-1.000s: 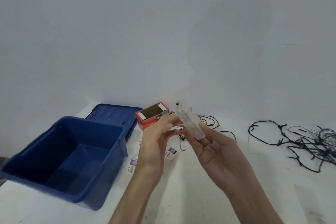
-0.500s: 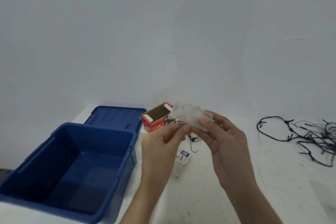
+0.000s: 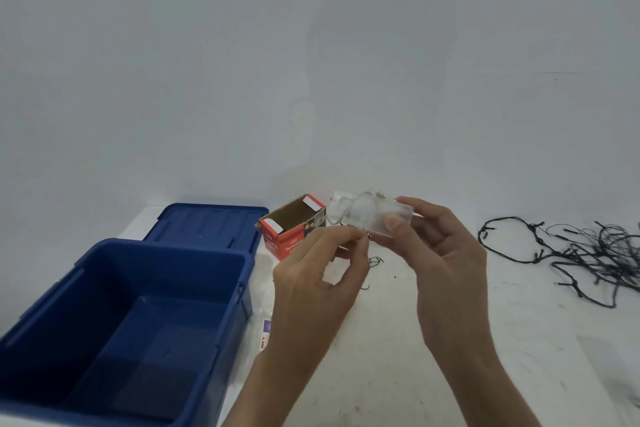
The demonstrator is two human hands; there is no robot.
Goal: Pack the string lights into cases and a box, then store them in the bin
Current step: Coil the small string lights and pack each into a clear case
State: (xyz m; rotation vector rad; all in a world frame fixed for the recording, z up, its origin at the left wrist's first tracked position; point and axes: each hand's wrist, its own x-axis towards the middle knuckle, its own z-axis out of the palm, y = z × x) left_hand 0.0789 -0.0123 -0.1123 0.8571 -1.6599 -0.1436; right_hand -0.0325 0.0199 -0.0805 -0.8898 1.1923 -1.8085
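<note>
At the near left a blue bin (image 3: 166, 249) stands open on the white table (image 3: 433, 374), and its blue lid (image 3: 207, 225) lies flat just behind it, farther back. Right of the lid sits a small red cardboard box (image 3: 282, 243), its top flaps open and the brown inside showing. Nearer, between the bin and the left forearm, a small printed packet (image 3: 265, 336) lies on the table, partly hidden. The left hand (image 3: 318, 288) is raised above the table with its fingers curled, and the thumb and forefinger tips (image 3: 360, 237) are pressed together right at the lower edge of a clear case (image 3: 363, 215). Whether they pinch a fine wire or only each other is too small to tell. The clear case is held in the air in front of the red box, lying roughly level, with something pale and a thin wire inside it. The right hand (image 3: 446, 260) grasps it by its right end, thumb (image 3: 394, 224) on the near face and fingers wrapped behind. On the table under the hands lie a few short bits of black wire (image 3: 375, 260). Well apart, at the far right, a loose tangle of black string lights (image 3: 588, 253) sprawls on the table, running out of view at the edge.
</note>
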